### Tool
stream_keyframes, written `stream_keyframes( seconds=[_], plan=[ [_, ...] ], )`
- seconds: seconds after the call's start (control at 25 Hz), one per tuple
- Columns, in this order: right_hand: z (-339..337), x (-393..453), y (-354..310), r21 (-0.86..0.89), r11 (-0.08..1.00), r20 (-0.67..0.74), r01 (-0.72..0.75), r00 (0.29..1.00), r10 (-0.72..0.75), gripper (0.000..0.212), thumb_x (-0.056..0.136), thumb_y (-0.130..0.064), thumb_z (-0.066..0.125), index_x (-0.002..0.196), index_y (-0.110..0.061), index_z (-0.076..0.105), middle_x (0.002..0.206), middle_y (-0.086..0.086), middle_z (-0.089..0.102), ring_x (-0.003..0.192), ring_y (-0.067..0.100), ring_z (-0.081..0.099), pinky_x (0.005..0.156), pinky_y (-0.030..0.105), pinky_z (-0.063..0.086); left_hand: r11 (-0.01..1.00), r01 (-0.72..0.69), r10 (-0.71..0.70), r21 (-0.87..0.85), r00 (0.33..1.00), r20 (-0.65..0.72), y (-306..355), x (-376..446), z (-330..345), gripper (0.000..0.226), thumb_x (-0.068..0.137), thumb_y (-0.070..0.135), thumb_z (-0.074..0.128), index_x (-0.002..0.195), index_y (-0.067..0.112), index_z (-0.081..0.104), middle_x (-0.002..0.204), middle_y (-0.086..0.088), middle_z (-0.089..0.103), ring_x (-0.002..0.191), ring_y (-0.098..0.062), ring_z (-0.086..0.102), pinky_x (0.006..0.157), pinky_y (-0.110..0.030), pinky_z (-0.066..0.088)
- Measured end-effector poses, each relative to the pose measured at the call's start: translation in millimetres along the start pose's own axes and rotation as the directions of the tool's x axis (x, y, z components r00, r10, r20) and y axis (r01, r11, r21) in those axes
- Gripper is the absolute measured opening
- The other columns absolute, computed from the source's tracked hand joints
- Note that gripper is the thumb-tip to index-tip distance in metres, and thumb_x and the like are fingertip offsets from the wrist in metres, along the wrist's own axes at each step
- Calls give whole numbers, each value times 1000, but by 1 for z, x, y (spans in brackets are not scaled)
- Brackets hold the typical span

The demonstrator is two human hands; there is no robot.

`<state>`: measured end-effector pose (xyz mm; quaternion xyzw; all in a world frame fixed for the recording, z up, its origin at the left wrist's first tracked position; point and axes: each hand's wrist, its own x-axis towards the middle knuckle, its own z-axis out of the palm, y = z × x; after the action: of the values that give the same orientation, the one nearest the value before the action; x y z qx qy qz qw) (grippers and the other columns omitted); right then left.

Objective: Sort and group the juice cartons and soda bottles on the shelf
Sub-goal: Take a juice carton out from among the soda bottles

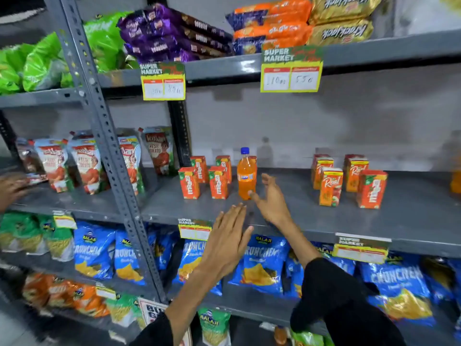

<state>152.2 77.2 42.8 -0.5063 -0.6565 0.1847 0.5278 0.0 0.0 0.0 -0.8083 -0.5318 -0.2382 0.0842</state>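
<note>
An orange soda bottle point(246, 174) with a blue cap stands upright on the grey middle shelf point(287, 216). To its left stand several orange Maaza juice cartons point(204, 177) in two rows. On the right is another group of cartons point(331, 179), Real ones plus one Maaza carton point(371, 189). My right hand point(270, 199) is open just right of the bottle, its thumb tip at the bottle's base. My left hand point(228, 239) hovers flat and open in front of the shelf edge, holding nothing. Another orange bottle point(456, 181) is cut off at the far right.
Tomato ketchup pouches point(82, 161) fill the left bay, where another person's hand point(11, 188) reaches in. A perforated steel upright point(112, 156) divides the bays. Biscuit packs sit on the shelf above, blue chip bags point(264, 263) below. Price tags point(290, 71) hang from shelf edges.
</note>
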Motion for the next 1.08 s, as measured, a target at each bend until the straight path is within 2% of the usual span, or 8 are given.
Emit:
stream_keyframes(
  seconds=[0.12, 0.2, 0.32, 0.44, 0.6, 0.84, 0.96, 1.08],
  plan=[
    [21, 26, 2, 1, 994, 36, -113, 993, 112, 72, 84, -17, 75, 143, -3, 38, 145, 16, 47, 131, 28, 50, 95, 21, 34, 999, -8, 7, 36, 1000, 11, -16, 5, 15, 68, 102, 52, 17, 153, 11, 35, 160, -7, 38, 149, -23, 34, 126, -43, 20],
    [31, 36, 5, 27, 985, 26, -168, 986, 167, 71, 79, -17, 80, 138, -3, 42, 134, 15, 58, 118, 26, 60, 87, 24, 42, 998, -20, 20, 58, 1000, 1, -21, 5, 23, 67, 103, 53, 17, 150, 12, 41, 157, -6, 44, 146, -22, 39, 124, -44, 24],
    [43, 43, 10, 50, 976, -23, -211, 977, 213, 64, 76, -20, 83, 129, -5, 51, 121, 11, 67, 102, 18, 64, 79, 25, 45, 999, -17, 19, 47, 999, -36, -25, 7, 28, 64, 104, 52, 18, 146, 14, 47, 152, -4, 51, 142, -21, 45, 120, -43, 32],
    [44, 47, 11, 83, 971, -37, -223, 973, 227, 53, 75, -21, 84, 120, -7, 59, 118, 11, 70, 102, 21, 66, 81, 26, 49, 999, -6, 8, 49, 999, -43, -23, 8, 27, 60, 105, 48, 20, 145, 14, 48, 150, -4, 53, 140, -22, 47, 119, -43, 35],
    [25, 39, 11, 126, 973, -12, -192, 981, 195, 49, 75, -19, 84, 117, -10, 61, 118, 12, 70, 104, 22, 67, 92, 35, 55, 999, 12, -11, 42, 1000, -26, -20, 6, 25, 63, 104, 48, 14, 148, 14, 44, 155, -4, 47, 145, -22, 40, 123, -46, 28],
    [-57, 5, 17, 188, 970, 36, -153, 988, 148, 43, 75, -32, 83, 111, -28, 60, 108, -7, 70, 99, 10, 68, 92, 35, 57, 999, 33, -33, 43, 999, -5, 26, 0, 31, 69, 103, 50, 7, 152, 13, 38, 161, -3, 37, 151, -20, 28, 127, -48, 14],
    [-121, -14, 27, 194, 968, 25, -160, 987, 158, 45, 74, -30, 84, 113, -20, 64, 112, 1, 74, 103, 19, 71, 93, 42, 57, 1000, -20, 20, 14, 1000, -8, 80, 6, 35, 69, 103, 50, 8, 150, 13, 42, 159, -4, 41, 150, -20, 32, 127, -48, 16],
    [-204, -35, 51, 161, 973, -6, -166, 986, 170, 38, 74, -26, 85, 107, -25, 66, 109, 0, 75, 99, 16, 73, 90, 41, 59, 997, -68, 67, -41, 997, -22, 155, 18, 43, 71, 102, 52, 7, 150, 14, 41, 159, -2, 41, 150, -18, 32, 127, -46, 16]
  ],
)
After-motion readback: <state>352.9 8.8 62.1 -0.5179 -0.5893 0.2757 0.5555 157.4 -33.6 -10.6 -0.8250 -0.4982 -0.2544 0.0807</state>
